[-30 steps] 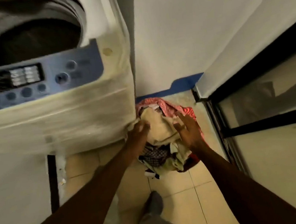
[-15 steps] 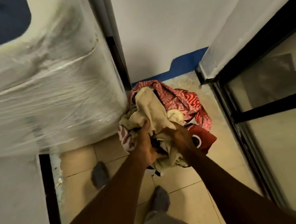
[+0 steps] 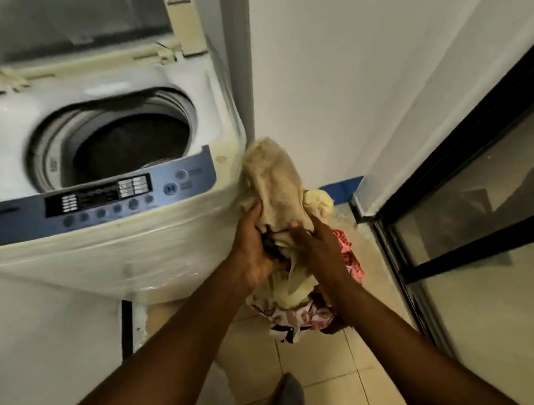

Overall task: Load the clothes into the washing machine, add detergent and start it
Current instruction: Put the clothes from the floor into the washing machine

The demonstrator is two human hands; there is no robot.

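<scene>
1. My left hand (image 3: 252, 253) grips the near side of a bundle of cream, towel-like cloth (image 3: 273, 184), its fingers (image 3: 255, 216) curled into the fabric.
2. My right hand (image 3: 319, 250) holds the bundle's other side, fingers (image 3: 297, 230) curled round the folds.
3. The bundle is held off the floor, just beside the right front corner of the white top-loading washing machine (image 3: 60, 268); I cannot tell whether they touch.
4. More clothes, among them red-and-white patterned fabric (image 3: 348, 256), hang beneath my hands above the beige tiled floor (image 3: 317, 361).
5. The machine's lid (image 3: 65, 24) stands open, baring the dark drum (image 3: 125, 147). The blue control panel (image 3: 96, 207) runs along the front edge.
6. A black-framed glass door (image 3: 486, 221) stands to my right.
</scene>
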